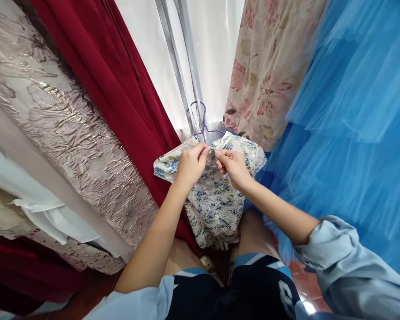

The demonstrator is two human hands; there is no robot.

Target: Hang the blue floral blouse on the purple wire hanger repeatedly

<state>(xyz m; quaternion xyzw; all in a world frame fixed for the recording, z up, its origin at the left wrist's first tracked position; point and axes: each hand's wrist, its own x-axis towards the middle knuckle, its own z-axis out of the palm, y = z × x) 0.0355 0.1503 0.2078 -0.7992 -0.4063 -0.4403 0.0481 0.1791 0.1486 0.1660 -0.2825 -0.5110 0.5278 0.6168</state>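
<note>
A short-sleeved floral blouse [216, 204], pale with blue and yellow flowers, hangs in front of me on a purple hanger [205, 118]. At its neckline, my left hand [193, 163] pinches the fabric between thumb and fingertips. My right hand [234, 165] is closed the same way just to the right, its fingers curled, with a small gap between the two pinches. What exactly lies between the fingertips, a fastening or only the neck edge, is too small to make out. The hanger's hook loops beside a metal pole [178, 58].
On the left hang a dark red cloth [103, 89] and a shiny embossed pinkish garment [70, 129]. White fabric [213, 53] is behind the pole. A pink-flowered cloth [266, 66] and a blue tulle skirt [346, 124] hang close on the right.
</note>
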